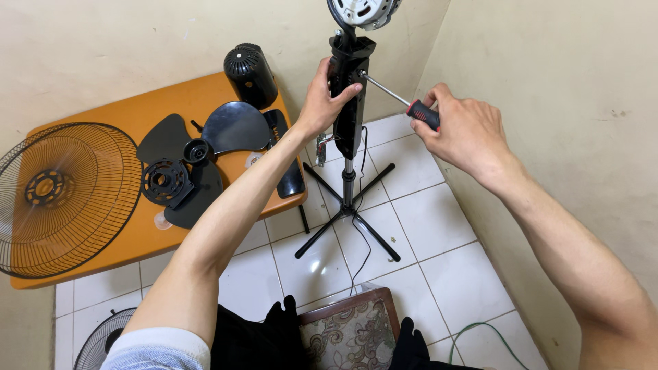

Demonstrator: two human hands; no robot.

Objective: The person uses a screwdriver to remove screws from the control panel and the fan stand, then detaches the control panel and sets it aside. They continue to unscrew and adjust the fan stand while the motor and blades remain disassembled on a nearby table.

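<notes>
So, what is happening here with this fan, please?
A person is working on a stand fan that is taken apart. The left hand grips the black neck of the stand, and the right hand holds a screwdriver with its tip at the neck's side. The stand's cross base sits on the tile floor. On the orange table lie a wire guard, the black blade and a black motor cover.
</notes>
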